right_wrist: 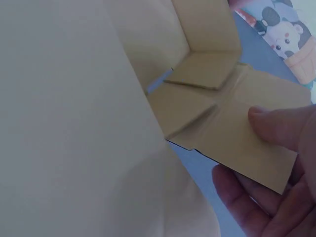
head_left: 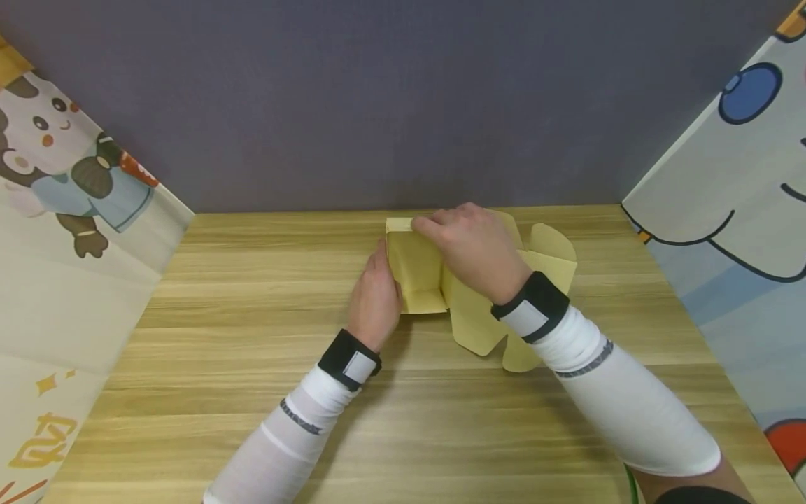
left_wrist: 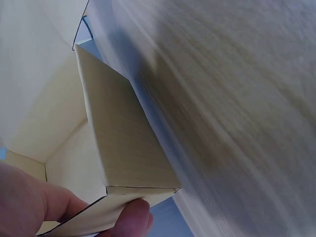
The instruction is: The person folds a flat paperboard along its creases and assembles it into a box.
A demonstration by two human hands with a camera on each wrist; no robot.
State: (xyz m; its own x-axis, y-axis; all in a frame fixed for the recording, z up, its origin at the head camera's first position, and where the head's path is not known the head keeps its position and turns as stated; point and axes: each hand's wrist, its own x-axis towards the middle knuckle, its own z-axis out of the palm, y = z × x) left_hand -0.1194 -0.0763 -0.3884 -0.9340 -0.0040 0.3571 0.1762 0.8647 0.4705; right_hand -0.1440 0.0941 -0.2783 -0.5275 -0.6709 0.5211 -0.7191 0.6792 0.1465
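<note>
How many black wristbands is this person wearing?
2: a left wristband at the base of the left hand, and a right wristband at the base of the right hand. No others show.

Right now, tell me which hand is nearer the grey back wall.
The right hand, thumb on the box's far flap; the left hand lies closer in, along the box's left side.

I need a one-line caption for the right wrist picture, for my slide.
A right hand pinches a flat tan cardboard flap of an open, partly folded tan cardboard box.
</note>
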